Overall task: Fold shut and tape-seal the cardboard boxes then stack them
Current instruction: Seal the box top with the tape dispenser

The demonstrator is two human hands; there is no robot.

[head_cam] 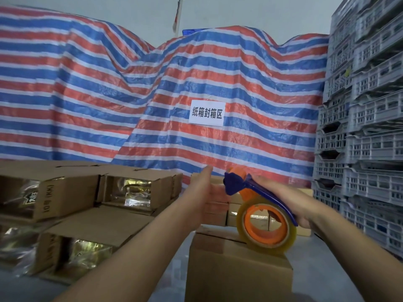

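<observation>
Box (237, 271) sat dead ahead and below both hands — right hand (290, 203) gripped the tape dispenser (265, 221) over its top, left hand (206, 188) flat, fingers straight.

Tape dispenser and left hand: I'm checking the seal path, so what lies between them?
Head view: only the top of the cardboard box, between the left hand and the tape dispenser.
</observation>
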